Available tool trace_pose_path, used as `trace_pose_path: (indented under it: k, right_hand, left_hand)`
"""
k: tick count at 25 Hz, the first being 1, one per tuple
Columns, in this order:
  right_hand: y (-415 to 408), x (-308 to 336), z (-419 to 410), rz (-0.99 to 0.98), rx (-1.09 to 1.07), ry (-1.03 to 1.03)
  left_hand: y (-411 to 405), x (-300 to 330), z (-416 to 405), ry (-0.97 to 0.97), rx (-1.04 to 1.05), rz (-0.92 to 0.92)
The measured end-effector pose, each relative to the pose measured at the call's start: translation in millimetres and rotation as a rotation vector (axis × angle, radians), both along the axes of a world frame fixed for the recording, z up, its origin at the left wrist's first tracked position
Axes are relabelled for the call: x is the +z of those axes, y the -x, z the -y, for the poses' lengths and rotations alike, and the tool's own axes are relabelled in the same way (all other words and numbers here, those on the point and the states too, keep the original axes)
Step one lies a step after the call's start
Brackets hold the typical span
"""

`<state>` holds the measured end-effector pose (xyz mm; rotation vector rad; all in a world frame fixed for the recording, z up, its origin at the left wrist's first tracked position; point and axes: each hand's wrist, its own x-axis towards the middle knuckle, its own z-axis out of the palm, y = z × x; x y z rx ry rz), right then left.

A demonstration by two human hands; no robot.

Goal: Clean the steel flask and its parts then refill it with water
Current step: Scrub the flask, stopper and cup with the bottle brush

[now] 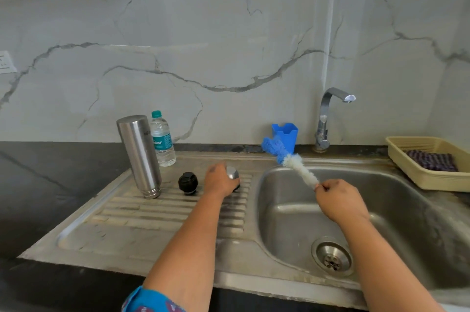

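The steel flask [139, 154] stands upside down on the ribbed drainboard [162, 212], left of the sink. Its black stopper [188, 183] sits just to the right of it. My left hand [219, 181] grips the steel cap [232, 174] on the drainboard, further right. My right hand [338, 199] pinches the handle of a bottle brush [287, 159] with white and blue bristles, held slanting up and left over the sink basin [284, 210]. A plastic water bottle [162, 138] with a teal cap stands behind the flask.
A steel tap [328, 118] rises behind the basin, with no water running from it. A blue plastic holder [285, 135] stands at the wall left of it. A beige tray [407, 159] holding a dark scrubber sits at the right. Dark countertop [50, 184] lies to the left.
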<state>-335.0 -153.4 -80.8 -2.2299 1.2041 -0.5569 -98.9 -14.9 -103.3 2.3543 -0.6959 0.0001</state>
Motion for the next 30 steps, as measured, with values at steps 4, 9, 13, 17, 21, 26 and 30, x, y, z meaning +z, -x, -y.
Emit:
trace_pose_path:
  k: [4,9,13,17,21,26,30]
  right_hand:
    - [10.5,15.6,2.9,0.107,-0.064,0.044]
    - [6.4,73.6,16.4,0.247,-0.037,0.162]
    - [-17.0,122.2,40.7,-0.097,-0.037,0.458]
    - [-58.0,153.9,54.0,-0.539,-0.031,0.741]
    - [-101.7,161.5,69.1,-0.811,-0.043,1.064]
    - [-144.6,162.8,82.3,-0.932,-0.015,1.344]
    - [-158.8,149.5,93.1,-0.946,0.026,1.424]
  left_hand:
    - [24.7,14.9,10.8,0.557,0.079,-0.230]
    - [59.4,16.8,29.7,0.917,0.116,-0.633]
    - [53.9,10.4,39.0,0.952,0.140,-0.679]
    - [58.0,7.8,44.3,0.908,0.080,-0.641]
    - [59.6,3.1,50.2,0.905,0.116,-0.625]
    - [63.4,0.4,59.4,0.897,0.074,-0.638]
    - [60.4,3.5,61.7,0.914,0.077,-0.655]
